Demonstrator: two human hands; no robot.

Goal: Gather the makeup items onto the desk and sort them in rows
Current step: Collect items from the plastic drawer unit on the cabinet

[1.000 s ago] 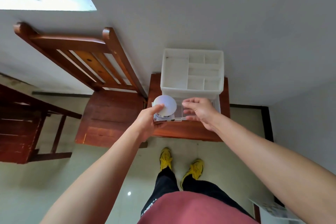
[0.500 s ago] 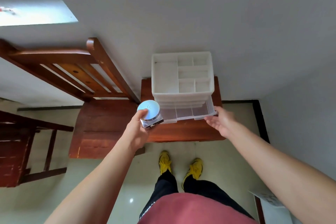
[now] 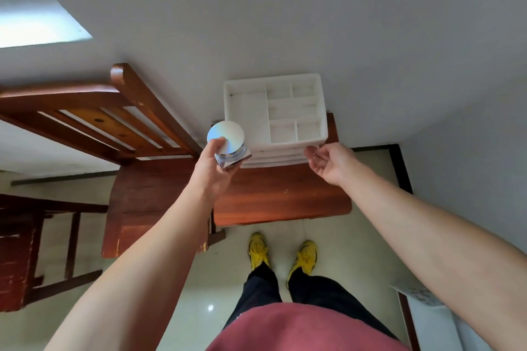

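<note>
So right now your left hand (image 3: 212,172) is up in front of you, gripping a little stack of makeup: a round compact (image 3: 228,137) with a shiny whitish lid on top, thumb pressed on the lid. Under it is a small square case (image 3: 235,162) with a brownish bottom edge. The fingers are wrapped underneath, so you can't really see how they sit on it. The stack is in the air just left of the white organizer (image 3: 226,111), around its front left corner, not resting on anything.

Your right hand (image 3: 330,162) is holding nothing. The palm is turned up a bit with the fingers loose and slightly bent, right at the organizer's front right corner by the drawer fronts (image 3: 273,155). Honestly can't tell if the fingertips actually touch the plastic or just hover next to it.

The organizer sits at the back of a small wooden table (image 3: 279,194), pushed up to the wall. Its top tray is split into several compartments. A wooden chair (image 3: 134,196) stands right beside the table on the left. Your yellow shoes (image 3: 258,249) are on the pale tiled floor (image 3: 185,279), just in front of the table.
</note>
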